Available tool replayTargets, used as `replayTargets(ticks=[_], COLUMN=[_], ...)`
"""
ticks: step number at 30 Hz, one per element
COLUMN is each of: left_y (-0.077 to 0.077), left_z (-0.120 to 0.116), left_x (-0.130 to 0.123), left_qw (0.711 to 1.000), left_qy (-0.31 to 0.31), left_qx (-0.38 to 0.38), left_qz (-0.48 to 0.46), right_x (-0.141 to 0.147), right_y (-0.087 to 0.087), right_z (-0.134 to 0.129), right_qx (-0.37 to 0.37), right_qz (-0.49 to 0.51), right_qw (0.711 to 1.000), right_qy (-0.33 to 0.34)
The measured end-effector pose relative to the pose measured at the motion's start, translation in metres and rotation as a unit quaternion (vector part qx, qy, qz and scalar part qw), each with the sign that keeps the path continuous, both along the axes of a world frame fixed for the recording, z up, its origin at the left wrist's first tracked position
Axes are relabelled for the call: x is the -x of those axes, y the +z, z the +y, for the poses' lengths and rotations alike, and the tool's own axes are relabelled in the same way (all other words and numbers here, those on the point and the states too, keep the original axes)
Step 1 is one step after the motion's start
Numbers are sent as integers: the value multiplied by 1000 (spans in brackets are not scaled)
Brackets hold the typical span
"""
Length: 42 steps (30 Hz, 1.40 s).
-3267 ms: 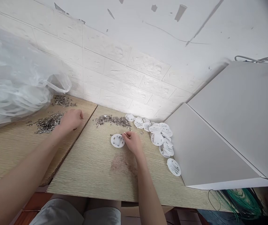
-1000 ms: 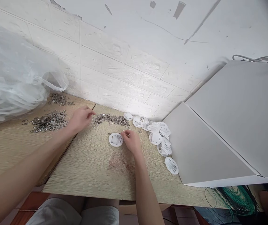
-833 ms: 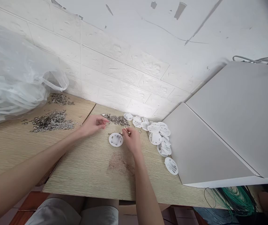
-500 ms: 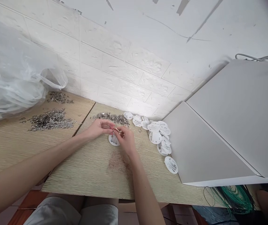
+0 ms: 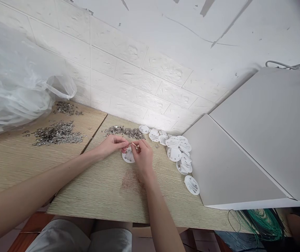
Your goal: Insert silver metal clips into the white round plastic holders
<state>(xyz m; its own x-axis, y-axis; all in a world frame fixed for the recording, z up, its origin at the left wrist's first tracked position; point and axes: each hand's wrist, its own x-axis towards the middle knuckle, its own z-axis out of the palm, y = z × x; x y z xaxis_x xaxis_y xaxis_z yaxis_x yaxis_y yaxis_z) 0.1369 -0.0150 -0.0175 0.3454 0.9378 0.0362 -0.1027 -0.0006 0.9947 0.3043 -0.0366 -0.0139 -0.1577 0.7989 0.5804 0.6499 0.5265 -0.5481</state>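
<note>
My left hand (image 5: 115, 144) is closed, thumb and fingertips pinched together on something too small to make out. Just to its right, my right hand (image 5: 142, 153) is also closed in a pinch, its fingertips almost meeting those of the left; what they grip is hidden. Beneath both hands a round white plastic disc (image 5: 127, 157) with slots and small metal pieces lies on the table, partly covered by my right hand. Close behind my fingers spreads a heap of small silvery metal parts (image 5: 125, 132).
Several similar white discs (image 5: 174, 154) lie in a row along the wall and the large grey box (image 5: 218, 164). Two more heaps of metal parts (image 5: 58, 133) sit on the left board, beside a translucent plastic bag (image 5: 16, 80). Green wires (image 5: 265, 224) hang at lower right.
My right hand has shifted slightly right, and my left fingers have closed into a tighter pinch. The disc and the heaps stay where they were.
</note>
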Motion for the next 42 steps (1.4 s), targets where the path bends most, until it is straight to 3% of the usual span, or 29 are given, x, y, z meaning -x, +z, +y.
replayTargets(ticks=[5,18,30,42], left_y=[4,7,11,10], left_z=[-3,-4,-7,-11], left_x=[-1,-1,-2,-4], left_qw=[1000,998,993,977], left_qy=[-13,-11,-28,-58], left_qx=[-3,-52,-98,-168], left_qz=[-8,35,55,120], right_x=[2,2,2,0], right_y=[3,6,11,17], right_z=[-4,-4,-4,-4], right_qx=[-21,29,139,256], right_qz=[-8,54,128,195], right_qw=[999,994,979,941], right_qy=[32,89,80,102])
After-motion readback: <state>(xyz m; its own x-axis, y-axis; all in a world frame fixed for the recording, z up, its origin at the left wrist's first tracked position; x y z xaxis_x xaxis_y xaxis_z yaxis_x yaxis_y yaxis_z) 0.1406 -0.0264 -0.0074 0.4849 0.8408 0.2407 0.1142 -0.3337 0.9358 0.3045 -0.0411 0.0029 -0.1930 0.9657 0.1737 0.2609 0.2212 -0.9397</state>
